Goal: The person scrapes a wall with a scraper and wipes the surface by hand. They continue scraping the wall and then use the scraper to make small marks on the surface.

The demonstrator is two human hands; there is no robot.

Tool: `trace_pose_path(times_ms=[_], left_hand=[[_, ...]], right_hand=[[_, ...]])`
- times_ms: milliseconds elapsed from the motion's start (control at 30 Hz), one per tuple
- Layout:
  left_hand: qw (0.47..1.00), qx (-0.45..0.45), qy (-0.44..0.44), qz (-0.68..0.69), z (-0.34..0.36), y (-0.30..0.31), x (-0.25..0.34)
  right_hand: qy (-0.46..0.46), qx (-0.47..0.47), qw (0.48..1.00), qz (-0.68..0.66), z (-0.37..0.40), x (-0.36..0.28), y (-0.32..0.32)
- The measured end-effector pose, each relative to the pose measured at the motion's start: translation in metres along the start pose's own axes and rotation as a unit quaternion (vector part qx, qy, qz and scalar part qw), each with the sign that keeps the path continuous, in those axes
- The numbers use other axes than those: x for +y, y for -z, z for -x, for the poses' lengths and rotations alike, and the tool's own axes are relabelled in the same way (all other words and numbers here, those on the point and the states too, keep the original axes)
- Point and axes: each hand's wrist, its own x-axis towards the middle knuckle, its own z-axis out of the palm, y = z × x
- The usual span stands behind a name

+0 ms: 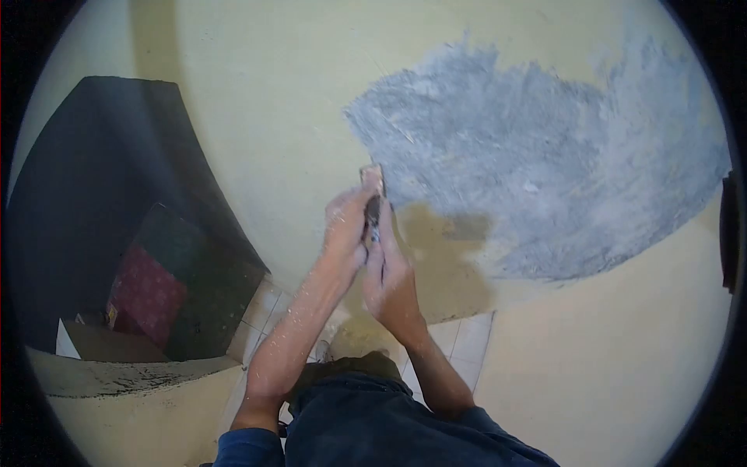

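Both hands are raised in front of the yellow wall (272, 117), close together around a small scraper-like tool (373, 180) with a pale, flat end and a dark middle part. My left hand (346, 222) is closed on the tool from the left. My right hand (391, 272) wraps its lower part from the right, its fingers pointing up. The tool's flat end points up, near the left edge of a large rough grey patch (498, 148) on the wall. White specks cover my left forearm.
At the left is a dark opening (93, 171) with a red and green panel (148, 296) and a pale box (117, 342) inside. White floor tiles (268, 307) show below. A dark object (729, 233) stands at the right edge.
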Motion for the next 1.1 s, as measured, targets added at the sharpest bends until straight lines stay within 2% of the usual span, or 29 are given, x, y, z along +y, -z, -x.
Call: trace_pose_path(times_ms=[33,67,167,200,267,400,500,600,800,1000,1100], left_hand=[[1.000,-0.002,-0.004,-0.002,-0.001,-0.001,0.003],[1.000,-0.004,-0.011,-0.003,-0.001,0.001,0.005],[0.992,-0.116,-0.040,-0.006,-0.015,0.022,-0.002],[0.995,-0.096,-0.033,-0.020,-0.009,0.018,-0.006],[0.997,-0.058,-0.022,-0.041,0.012,0.008,-0.024],[0.991,-0.099,0.036,0.080,0.016,0.008,-0.062],[0.984,-0.119,0.023,0.127,0.013,0.000,-0.069],[0.974,-0.136,0.039,0.175,0.015,-0.004,-0.080],[0.962,-0.136,0.039,0.234,0.009,-0.007,-0.085],[0.940,-0.121,0.054,0.314,0.004,-0.011,-0.082],[0.932,-0.121,0.088,0.332,0.003,-0.008,-0.085]], right_hand=[[0.023,0.007,1.000,-0.009,-0.001,0.003,0.001],[0.007,-0.007,1.000,-0.029,-0.003,0.001,0.002],[-0.007,-0.023,0.999,-0.044,0.004,0.002,0.014],[-0.001,-0.022,0.999,-0.043,0.002,0.003,0.017],[-0.071,-0.032,0.997,-0.021,0.019,0.002,0.026],[-0.200,-0.087,0.975,0.043,0.031,-0.008,0.042],[-0.145,-0.064,0.980,0.122,0.030,-0.007,0.054],[-0.118,-0.125,0.960,0.221,0.018,-0.015,0.071],[-0.037,-0.159,0.927,0.336,-0.007,-0.028,0.079],[-0.022,-0.218,0.880,0.420,-0.030,-0.036,0.072],[-0.033,-0.253,0.872,0.418,-0.034,-0.049,0.077]])
